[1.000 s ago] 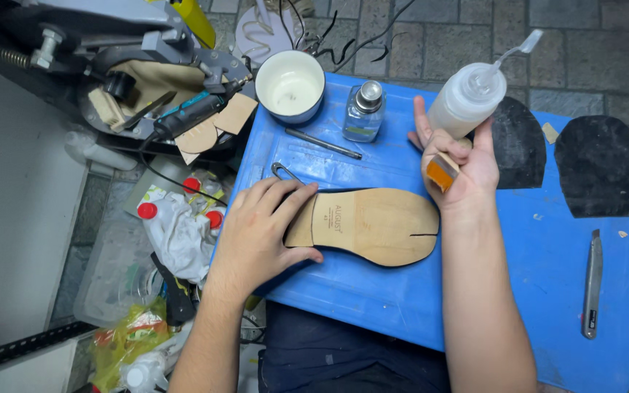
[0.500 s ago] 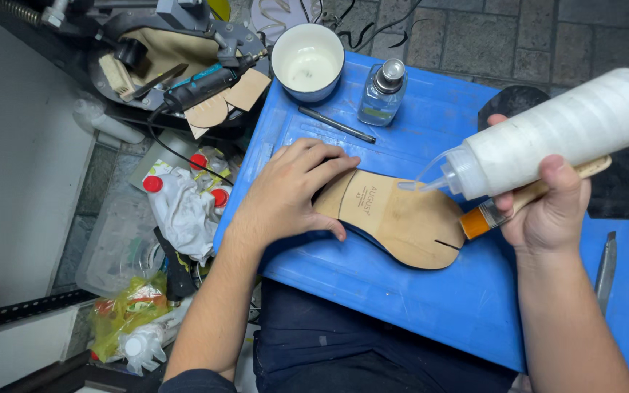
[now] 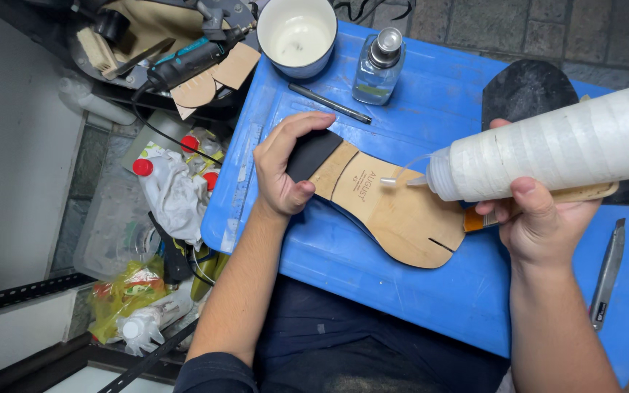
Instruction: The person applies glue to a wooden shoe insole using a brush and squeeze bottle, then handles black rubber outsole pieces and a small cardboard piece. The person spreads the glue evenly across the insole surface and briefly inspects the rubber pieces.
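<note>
A tan shoe insole (image 3: 394,211) with a black heel end lies on the blue table (image 3: 373,291). My left hand (image 3: 285,164) curls around that black heel end and holds it. My right hand (image 3: 540,222) grips a white squeeze bottle (image 3: 555,149) tipped sideways, its thin nozzle pointing left just above the middle of the insole. The same hand also pinches a wooden-handled brush (image 3: 584,193) with an orange ferrule under the bottle.
A white bowl (image 3: 298,33), a small clear glass bottle (image 3: 376,69) and a dark pen (image 3: 329,102) sit at the table's far side. A black sole piece (image 3: 525,91) lies behind the bottle, a utility knife (image 3: 607,273) at the right. Cluttered tools and bottles crowd the floor on the left.
My left hand has slid from flat on the insole to gripping its black heel end. My right hand has brought the bottle down and tipped it sideways over the insole.
</note>
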